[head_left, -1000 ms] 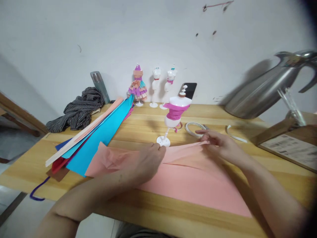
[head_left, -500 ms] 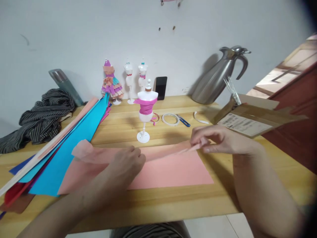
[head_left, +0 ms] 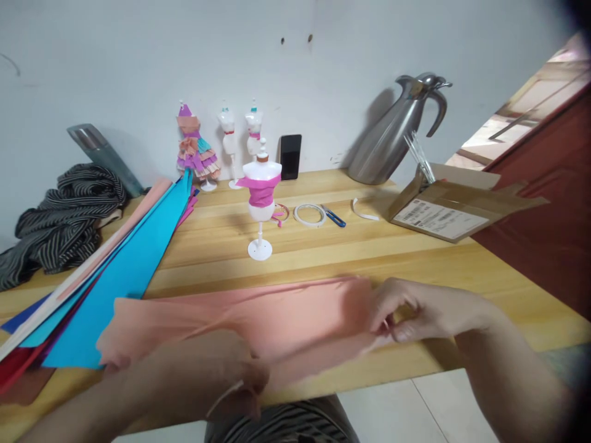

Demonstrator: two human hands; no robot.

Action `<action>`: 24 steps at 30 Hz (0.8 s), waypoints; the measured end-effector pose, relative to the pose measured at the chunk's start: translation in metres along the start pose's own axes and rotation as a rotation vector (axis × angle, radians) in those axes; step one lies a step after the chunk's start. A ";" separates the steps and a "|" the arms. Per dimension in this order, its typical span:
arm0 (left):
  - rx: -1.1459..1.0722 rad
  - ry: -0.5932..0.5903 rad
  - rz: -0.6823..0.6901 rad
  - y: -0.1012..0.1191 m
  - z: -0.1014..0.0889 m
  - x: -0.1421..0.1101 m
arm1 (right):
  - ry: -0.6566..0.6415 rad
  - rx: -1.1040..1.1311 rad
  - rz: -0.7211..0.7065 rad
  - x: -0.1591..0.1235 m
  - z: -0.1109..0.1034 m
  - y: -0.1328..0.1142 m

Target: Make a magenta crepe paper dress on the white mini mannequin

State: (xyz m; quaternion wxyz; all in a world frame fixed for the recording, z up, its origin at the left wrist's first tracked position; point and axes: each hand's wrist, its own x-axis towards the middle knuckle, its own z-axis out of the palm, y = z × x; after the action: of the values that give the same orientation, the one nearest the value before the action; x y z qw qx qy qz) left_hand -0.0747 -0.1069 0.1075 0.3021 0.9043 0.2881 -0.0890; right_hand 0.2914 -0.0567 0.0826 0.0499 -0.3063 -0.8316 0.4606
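Note:
A salmon-pink sheet of crepe paper [head_left: 295,314] stretches across the front of the table. My right hand [head_left: 415,314] pinches its right end near the front corner. My left hand [head_left: 231,369] is closed on the near edge, blurred by motion, with a pale strip of edge showing at the fingers. Between the hands the near edge is lifted and hangs towards the table's front edge. Behind the paper stands a small white dress-form mannequin [head_left: 261,212] with a magenta wrap [head_left: 261,192] around its chest.
At left lie coloured paper sheets [head_left: 148,246] and a striped cloth [head_left: 69,209]. Behind are a paper-dressed mannequin [head_left: 196,151], two white mannequins, and a phone [head_left: 290,157]. A tape ring [head_left: 309,206], blue cutter [head_left: 334,216], steel jug [head_left: 392,135] and cardboard box [head_left: 443,212] stand rightward.
Both hands have moved down towards me, drawing the paper's folded edge from the far side to the near side. The view has shifted slightly to the right.

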 end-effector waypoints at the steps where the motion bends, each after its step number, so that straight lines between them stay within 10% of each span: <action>1: -0.074 -0.043 0.017 -0.003 -0.006 -0.002 | -0.036 0.066 0.020 0.002 -0.002 0.001; 8: 0.027 0.276 -0.358 -0.066 -0.035 -0.010 | 0.342 -0.191 0.134 0.048 -0.003 -0.004; 18: 0.114 0.059 -0.391 -0.060 -0.012 -0.045 | 0.277 -0.363 0.049 0.058 0.022 0.006; 24: 0.147 0.224 -0.446 -0.098 -0.018 -0.034 | 0.410 -0.373 0.060 0.071 0.017 0.025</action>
State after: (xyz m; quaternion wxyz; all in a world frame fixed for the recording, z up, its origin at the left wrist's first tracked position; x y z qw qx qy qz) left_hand -0.1586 -0.0479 0.0852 0.1749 0.8422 0.5048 -0.0733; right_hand 0.2400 -0.0202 0.0385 0.1462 -0.4216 -0.8651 0.2293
